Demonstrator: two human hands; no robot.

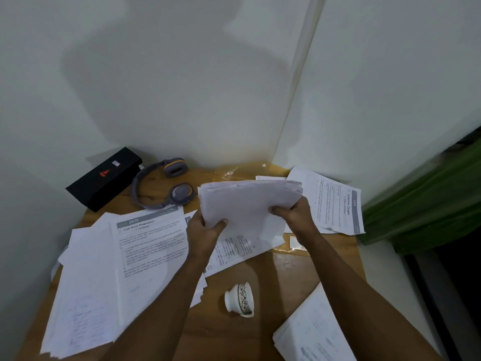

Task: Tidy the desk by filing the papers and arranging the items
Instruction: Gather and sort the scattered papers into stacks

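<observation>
A stack of white papers (247, 201) is held up above the middle of the wooden desk (234, 332). My left hand (204, 231) grips its lower left edge and my right hand (296, 217) grips its lower right edge. Loose printed sheets (145, 246) lie spread over the left side of the desk. More sheets (338, 204) rest at the back right, and another pile (312, 334) sits at the front right. A translucent yellow folder (242, 170) lies partly hidden behind and under the held stack.
Grey and orange headphones (161, 186) and a black box (104, 178) sit at the back left by the wall. A small patterned white cup (240, 299) lies on its side in front of my arms. A green curtain (429, 199) hangs at the right.
</observation>
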